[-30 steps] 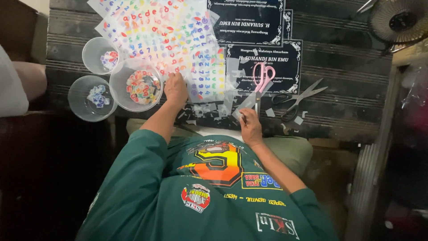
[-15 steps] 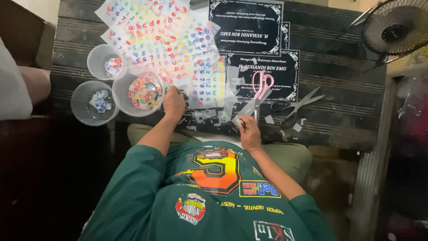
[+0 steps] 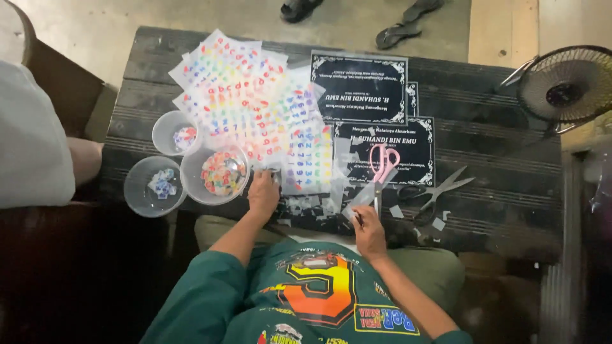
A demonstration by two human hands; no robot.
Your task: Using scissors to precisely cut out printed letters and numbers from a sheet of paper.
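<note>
The left hand (image 3: 263,191) presses flat on the corner of the coloured sticker sheets (image 3: 255,105) fanned across the dark worktop (image 3: 497,153), beside the bowl of bright pieces (image 3: 222,173). The right hand (image 3: 368,230) pinches a small thin tool by the pink scissors (image 3: 382,167). Steady pressure on the sheet likely keeps it from slipping.

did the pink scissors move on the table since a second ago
No. The pink scissors lie on the lower black plaque, handles on its left part, as before; only the camera shifted.
</note>
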